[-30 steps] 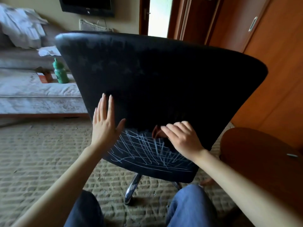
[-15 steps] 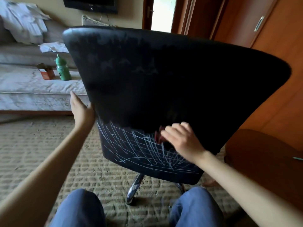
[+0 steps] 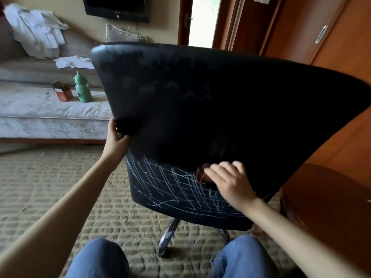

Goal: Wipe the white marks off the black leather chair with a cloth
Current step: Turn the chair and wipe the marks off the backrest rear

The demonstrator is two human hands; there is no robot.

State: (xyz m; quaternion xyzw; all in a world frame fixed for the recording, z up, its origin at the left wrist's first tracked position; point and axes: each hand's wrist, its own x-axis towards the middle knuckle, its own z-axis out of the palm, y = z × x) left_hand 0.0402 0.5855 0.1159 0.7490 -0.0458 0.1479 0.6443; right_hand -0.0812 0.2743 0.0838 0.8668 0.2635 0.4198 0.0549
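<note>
The left hand (image 3: 117, 140) gripped the left edge of the chair (image 3: 220, 109), probably to steady it, while the right hand (image 3: 230, 183), fingers curled, pressed the cloth (image 3: 201, 174) against its back at the top right of the marks (image 3: 170, 189), seemingly mid-wipe.

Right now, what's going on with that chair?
A person is cleaning the back of a black chair. The left hand grips its left edge to steady it, while the right hand holds a dark red cloth against the leather. White marks cover the lower part; the upper part shows only faint smudges.
</note>
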